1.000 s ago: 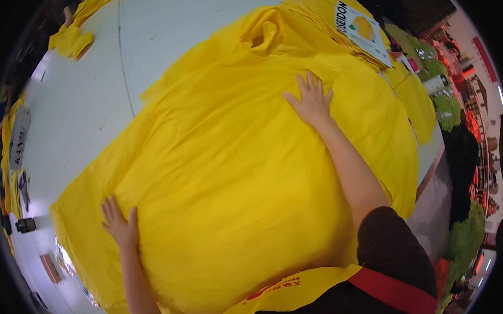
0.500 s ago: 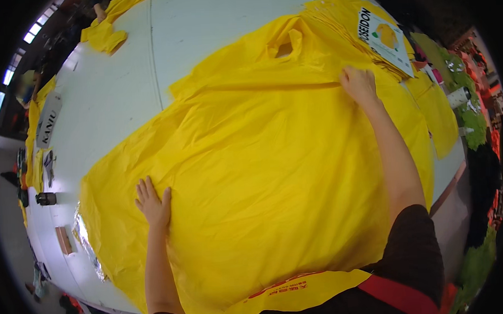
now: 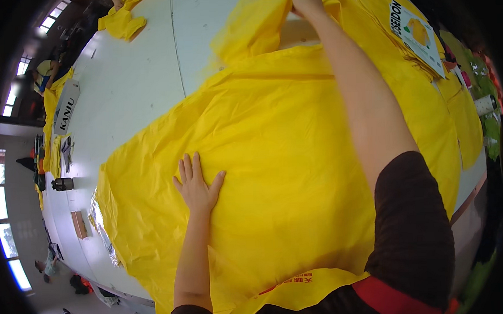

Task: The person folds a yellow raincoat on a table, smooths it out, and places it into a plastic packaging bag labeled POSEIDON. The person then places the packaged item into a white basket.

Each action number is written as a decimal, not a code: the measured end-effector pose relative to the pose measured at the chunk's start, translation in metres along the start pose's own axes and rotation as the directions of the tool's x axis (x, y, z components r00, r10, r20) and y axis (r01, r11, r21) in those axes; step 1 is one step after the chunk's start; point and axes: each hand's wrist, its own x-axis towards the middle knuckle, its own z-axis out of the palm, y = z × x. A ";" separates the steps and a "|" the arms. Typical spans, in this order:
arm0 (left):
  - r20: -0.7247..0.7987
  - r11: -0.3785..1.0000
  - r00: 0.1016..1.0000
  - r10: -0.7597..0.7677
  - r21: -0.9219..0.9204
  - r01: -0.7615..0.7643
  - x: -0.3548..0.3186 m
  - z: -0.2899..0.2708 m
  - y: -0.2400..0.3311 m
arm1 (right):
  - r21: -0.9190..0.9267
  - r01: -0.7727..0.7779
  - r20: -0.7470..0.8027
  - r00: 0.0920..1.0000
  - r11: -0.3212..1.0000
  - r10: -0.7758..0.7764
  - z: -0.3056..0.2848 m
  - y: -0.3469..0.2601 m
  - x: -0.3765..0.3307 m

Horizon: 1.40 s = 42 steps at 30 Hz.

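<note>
A large yellow raincoat (image 3: 274,173) of thin, creased sheet lies spread over the table in front of me. My left hand (image 3: 198,187) rests flat on its left half, fingers spread. At the far side, my right hand (image 3: 307,4) is closed on the raincoat's upper edge. The raised part at that edge is blurred and hangs to the left of the right hand. Below this hand, a gap between the layers shows the pale table.
Folded yellow pieces with a printed picture sheet (image 3: 417,34) on top lie at the far right. On the left are a name board (image 3: 67,108), a dark cylindrical container (image 3: 62,184) and a small brown box (image 3: 79,224). Another person's hand (image 3: 118,2) is near yellow fabric at the far left.
My right hand has moved away from me and leftward, lifting the raincoat's far edge up and over to the left. My left hand, still flat, appears further right and slightly higher in view.
</note>
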 end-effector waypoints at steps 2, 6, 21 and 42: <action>-0.006 1.000 1.000 -0.017 -0.007 0.017 -0.001 0.002 -0.003 | 0.334 0.158 -0.095 0.986 0.929 -0.134 -0.020 -0.023 -0.035; 0.004 0.999 1.000 -0.018 0.035 0.017 0.000 0.010 -0.008 | 0.320 0.564 -0.384 0.812 0.761 -0.440 -0.038 0.062 -0.125; 0.089 0.955 0.956 -0.281 0.121 0.269 -0.016 0.000 -0.017 | -0.265 -0.197 -0.671 0.741 0.944 -0.034 -0.180 0.309 -0.380; -0.036 0.698 0.703 -0.711 0.090 0.711 -0.152 -0.017 -0.129 | -0.191 -0.259 -0.127 0.963 0.947 0.237 -0.261 0.379 -0.335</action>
